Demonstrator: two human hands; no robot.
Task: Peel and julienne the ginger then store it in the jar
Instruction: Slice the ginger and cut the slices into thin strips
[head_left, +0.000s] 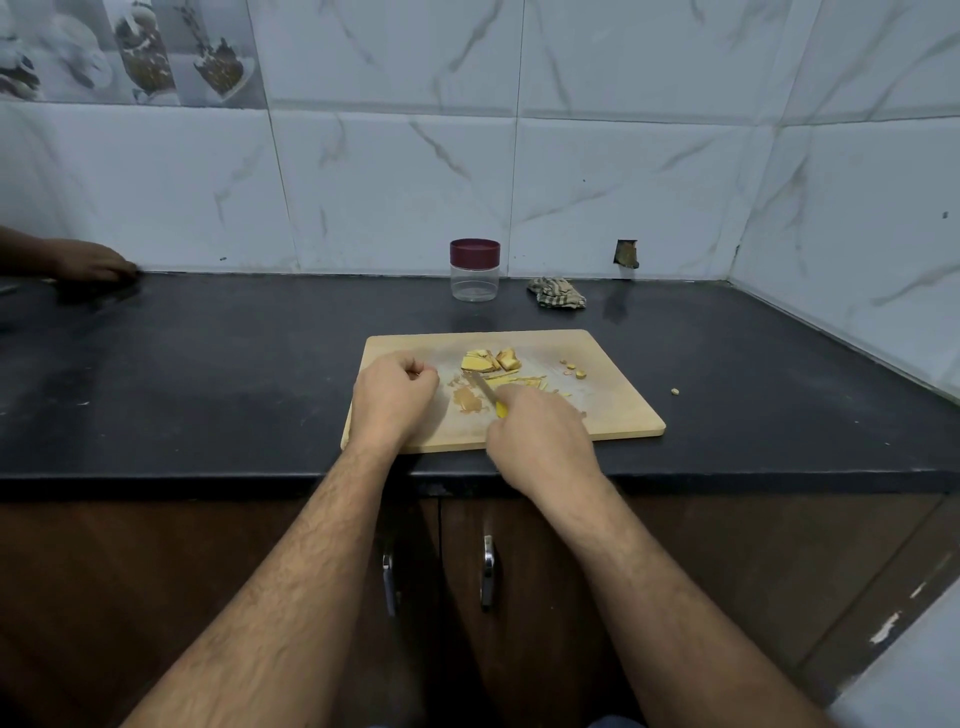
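— Progress so far?

— Partway, by the look of it. Peeled ginger slabs lying yellow at the far middle of the wooden cutting board. A few thin ginger strips just beside them, toward the right. Brown peel scrapings near the board's centre. Small trimmed bits off to the right, one stray bit on the counter just past the board's edge.

— And the hands?

— Right hand curled round a yellow-handled knife, blade pointing away toward the slabs, tip close to them. Left hand balled loosely on the board's left side, knuckles up; possibly pinching something small at the fingertips, but too small to tell.

— Left to do?

— Most of the cutting, judging by how few strips against how many slabs. Then gathering and filling. Clear plastic jar standing behind the board near the wall, maroon lid on, nothing visible inside.

— Surface and room?

— Black stone counter, dusty-looking, running into a corner on the right. White marble-patterned wall tiles, one small broken hole low down. Crumpled checked cloth just right of the jar. Dark wooden cabinet doors below, two metal handles. Another person's hand resting on the counter at far left.
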